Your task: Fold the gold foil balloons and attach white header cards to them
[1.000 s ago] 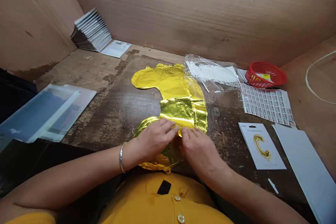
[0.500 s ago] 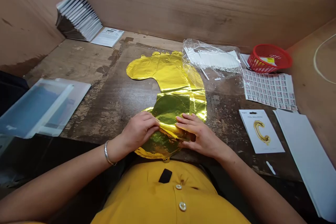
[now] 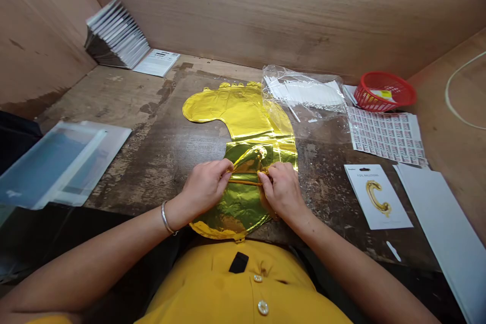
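Note:
A flat gold foil balloon (image 3: 246,129), curved like a letter C, lies on the dark wooden table in front of me. My left hand (image 3: 207,185) pinches a raised fold of the foil between thumb and fingers at its left side. On the other end of that fold, my right hand (image 3: 283,190) has thumb and fingers closed on the foil. The lower part of the balloon spreads beneath both hands and reaches the table edge near my shirt. Part of the foil is hidden by my fingers.
Clear plastic sleeves (image 3: 68,162) lie at left; a stack of cards (image 3: 117,35) leans at the back left. A clear bag of white straws (image 3: 304,93), a red basket (image 3: 383,92), a sticker sheet (image 3: 387,134), a balloon card (image 3: 377,197) and white card sheets (image 3: 436,223) are at right.
My right hand has gone from spread fingers resting on the foil to gripping it. The fold between my hands is now lifted and stretched, a bit higher on the balloon. The view tilted slightly.

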### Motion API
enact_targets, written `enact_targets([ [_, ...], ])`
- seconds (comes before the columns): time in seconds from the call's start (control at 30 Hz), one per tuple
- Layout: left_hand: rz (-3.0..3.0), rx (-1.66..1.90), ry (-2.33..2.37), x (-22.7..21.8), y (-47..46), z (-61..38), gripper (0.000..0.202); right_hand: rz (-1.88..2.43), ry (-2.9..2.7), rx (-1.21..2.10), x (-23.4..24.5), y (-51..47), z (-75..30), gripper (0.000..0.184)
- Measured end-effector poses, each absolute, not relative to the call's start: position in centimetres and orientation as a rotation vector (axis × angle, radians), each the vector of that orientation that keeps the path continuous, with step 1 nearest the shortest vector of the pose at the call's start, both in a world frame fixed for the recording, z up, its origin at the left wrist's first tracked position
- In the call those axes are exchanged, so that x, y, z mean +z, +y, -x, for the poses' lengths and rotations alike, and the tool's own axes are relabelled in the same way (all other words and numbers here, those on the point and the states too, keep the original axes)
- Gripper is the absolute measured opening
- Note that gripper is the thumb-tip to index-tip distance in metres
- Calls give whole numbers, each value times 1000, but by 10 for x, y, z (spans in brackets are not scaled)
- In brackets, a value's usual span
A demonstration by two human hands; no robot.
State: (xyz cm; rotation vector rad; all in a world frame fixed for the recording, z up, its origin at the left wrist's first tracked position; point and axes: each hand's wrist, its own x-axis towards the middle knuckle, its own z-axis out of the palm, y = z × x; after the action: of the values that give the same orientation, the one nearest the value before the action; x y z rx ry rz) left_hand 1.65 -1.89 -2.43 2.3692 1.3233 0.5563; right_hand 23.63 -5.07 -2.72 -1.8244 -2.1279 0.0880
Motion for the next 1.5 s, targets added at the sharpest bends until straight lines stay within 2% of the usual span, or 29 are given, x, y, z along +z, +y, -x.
enact_targets([
  [0.2,-2378,512,1286,-26,-14,-16,14,1736,-2170,176,-24,-50,-241,29],
  [0.53,-2546,358,1319,-22,-17,-21,19,1988,-2168,-73,-17,-47,-233,22],
  [0.63,-2569,316,1321,-20,-16,-24,18,1755,-2225,-226,-16,-52,-232,20],
  [0.73,-2623,260,1360,-15,-12,-19,19,1420,-2486,-130,-18,-55,-229,27],
  [0.87,-2650,303,1498,-3,-5,1,26,1451,-2555,-25,-21,-55,-228,33],
  [0.97,-2803,363,1187,1,-4,9,42,1460,-2555,-44,-20,-54,-229,33],
  [1.1,-3030,293,675,-5,1,-1,20,1464,-2556,-83,-17,-53,-230,32],
  [1.27,-3073,395,699,0,-18,-28,22,1426,-2480,-204,-3,-70,-219,28],
  [1.37,-2839,531,816,8,-44,-40,22,1357,-2470,-48,-2,-83,-223,27],
  [1.5,-2663,602,656,-3,-50,-38,23,1184,-2419,231,-11,-85,-254,27],
])
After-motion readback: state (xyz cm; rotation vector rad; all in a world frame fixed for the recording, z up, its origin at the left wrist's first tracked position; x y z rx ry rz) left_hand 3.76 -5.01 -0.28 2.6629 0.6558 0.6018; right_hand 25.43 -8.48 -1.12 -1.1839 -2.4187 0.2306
